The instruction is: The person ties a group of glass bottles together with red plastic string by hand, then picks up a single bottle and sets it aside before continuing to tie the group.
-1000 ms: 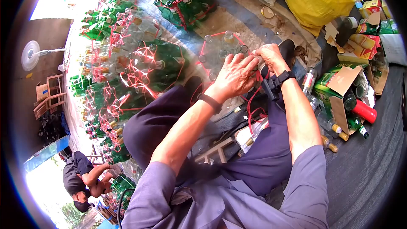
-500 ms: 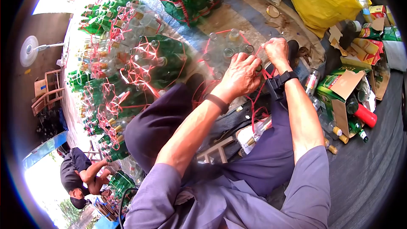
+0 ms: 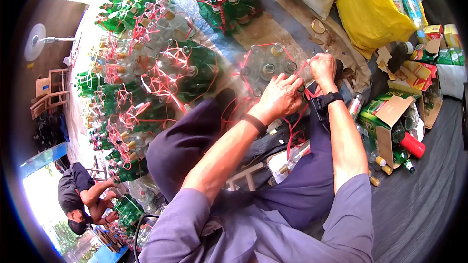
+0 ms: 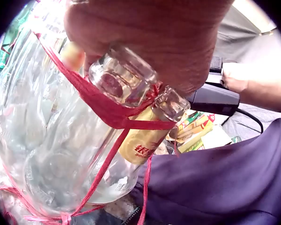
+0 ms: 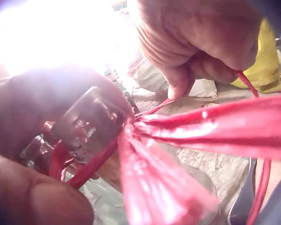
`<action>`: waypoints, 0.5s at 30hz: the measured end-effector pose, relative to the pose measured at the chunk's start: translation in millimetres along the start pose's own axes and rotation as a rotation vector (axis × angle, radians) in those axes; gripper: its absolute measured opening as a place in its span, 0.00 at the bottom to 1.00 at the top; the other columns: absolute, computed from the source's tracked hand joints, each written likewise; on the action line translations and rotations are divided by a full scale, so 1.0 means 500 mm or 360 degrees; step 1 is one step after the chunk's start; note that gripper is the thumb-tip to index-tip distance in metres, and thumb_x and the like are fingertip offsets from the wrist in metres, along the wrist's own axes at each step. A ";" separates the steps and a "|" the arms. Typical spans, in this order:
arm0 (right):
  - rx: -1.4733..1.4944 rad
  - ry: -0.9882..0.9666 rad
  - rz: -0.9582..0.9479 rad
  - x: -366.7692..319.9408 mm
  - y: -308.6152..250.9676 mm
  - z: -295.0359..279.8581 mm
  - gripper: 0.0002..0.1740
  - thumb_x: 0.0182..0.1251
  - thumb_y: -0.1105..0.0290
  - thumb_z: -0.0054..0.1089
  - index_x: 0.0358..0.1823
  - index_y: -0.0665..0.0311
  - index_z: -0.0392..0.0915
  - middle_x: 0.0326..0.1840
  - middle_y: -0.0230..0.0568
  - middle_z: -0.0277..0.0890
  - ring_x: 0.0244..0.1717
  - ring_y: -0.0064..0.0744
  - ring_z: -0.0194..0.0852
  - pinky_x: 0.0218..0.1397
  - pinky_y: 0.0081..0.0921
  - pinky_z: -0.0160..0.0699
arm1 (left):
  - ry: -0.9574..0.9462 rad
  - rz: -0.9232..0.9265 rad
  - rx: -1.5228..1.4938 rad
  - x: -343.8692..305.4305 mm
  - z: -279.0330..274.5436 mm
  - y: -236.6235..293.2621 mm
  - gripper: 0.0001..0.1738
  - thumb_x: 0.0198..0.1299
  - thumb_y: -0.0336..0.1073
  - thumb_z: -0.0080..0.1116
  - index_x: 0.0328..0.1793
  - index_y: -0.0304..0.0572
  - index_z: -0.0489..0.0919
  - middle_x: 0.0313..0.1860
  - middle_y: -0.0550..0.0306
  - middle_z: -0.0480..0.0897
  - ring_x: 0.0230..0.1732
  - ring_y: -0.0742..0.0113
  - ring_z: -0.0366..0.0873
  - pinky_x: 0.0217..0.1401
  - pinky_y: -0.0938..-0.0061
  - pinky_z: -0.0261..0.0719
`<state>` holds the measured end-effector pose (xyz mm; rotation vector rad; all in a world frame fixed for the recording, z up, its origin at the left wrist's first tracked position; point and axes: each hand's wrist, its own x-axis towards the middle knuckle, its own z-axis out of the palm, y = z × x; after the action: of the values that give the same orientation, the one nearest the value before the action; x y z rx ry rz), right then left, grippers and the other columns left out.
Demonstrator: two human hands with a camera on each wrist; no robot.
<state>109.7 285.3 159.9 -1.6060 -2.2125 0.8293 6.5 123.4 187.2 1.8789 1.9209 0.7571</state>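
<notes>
A bundle of clear glass bottles (image 3: 267, 68) stands upright before the person, bound around the necks with red plastic string (image 4: 100, 105). The left hand (image 3: 282, 96) is at the near right side of the bundle, its fingers and thumb around a bottle neck (image 5: 91, 122). Pinched in the right hand (image 3: 321, 70) is a strand of the string, drawn taut from a knot (image 5: 131, 127) beside that neck. Wide loose ends of string spread from the knot in the right wrist view. One bottle carries a gold label (image 4: 139, 143).
Tied bundles of green bottles (image 3: 229, 2) and clear ones stand at left and behind. At right lie an opened carton (image 3: 385, 117) with bottles, loose bottles and a yellow sack (image 3: 373, 14). Another person (image 3: 83, 195) crouches at far left beside green bottles.
The right hand has drawn away from the left, pulling the string between them. The left hand stays at the bottle necks. The head view has shifted slightly.
</notes>
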 end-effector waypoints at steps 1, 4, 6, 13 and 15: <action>-0.0006 0.0001 -0.0017 -0.001 -0.009 -0.006 0.10 0.52 0.64 0.69 0.29 0.63 0.86 0.31 0.56 0.82 0.39 0.58 0.82 0.44 0.44 0.79 | 0.0018 -0.0004 0.0000 -0.003 0.002 -0.004 0.21 0.47 0.37 0.58 0.50 0.45 0.74 0.43 0.54 0.77 0.48 0.47 0.74 0.50 0.53 0.74; -0.0038 0.0029 -0.0212 -0.005 -0.037 -0.031 0.08 0.56 0.66 0.67 0.29 0.63 0.83 0.31 0.52 0.82 0.37 0.55 0.82 0.41 0.44 0.79 | 0.0085 0.0035 -0.0062 -0.008 -0.001 -0.005 0.24 0.51 0.39 0.61 0.56 0.47 0.75 0.45 0.55 0.78 0.43 0.48 0.73 0.47 0.56 0.75; -0.0068 0.0122 -0.0499 -0.009 -0.050 -0.052 0.07 0.56 0.67 0.67 0.29 0.62 0.82 0.31 0.50 0.82 0.36 0.54 0.81 0.39 0.44 0.78 | 0.0102 0.0031 -0.0064 -0.011 -0.003 -0.003 0.24 0.51 0.39 0.61 0.56 0.47 0.75 0.44 0.55 0.79 0.43 0.49 0.73 0.46 0.56 0.75; -0.0250 0.0225 -0.1212 -0.058 -0.118 -0.094 0.08 0.57 0.67 0.68 0.29 0.59 0.76 0.28 0.41 0.73 0.30 0.47 0.79 0.32 0.40 0.77 | 0.0208 0.0048 -0.0121 -0.019 -0.004 -0.002 0.22 0.52 0.39 0.61 0.54 0.47 0.76 0.44 0.57 0.79 0.42 0.50 0.74 0.44 0.55 0.75; -0.0316 0.0217 -0.1335 -0.075 -0.137 -0.101 0.08 0.57 0.68 0.67 0.29 0.59 0.75 0.27 0.40 0.72 0.30 0.45 0.78 0.31 0.39 0.78 | 0.0207 0.0046 -0.0108 -0.020 -0.005 -0.002 0.20 0.51 0.39 0.61 0.52 0.47 0.76 0.44 0.57 0.79 0.42 0.51 0.74 0.44 0.56 0.74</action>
<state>96.7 250.0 244.9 -0.6163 -2.5670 0.2521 4.6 113.3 187.4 1.8621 1.9223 0.9626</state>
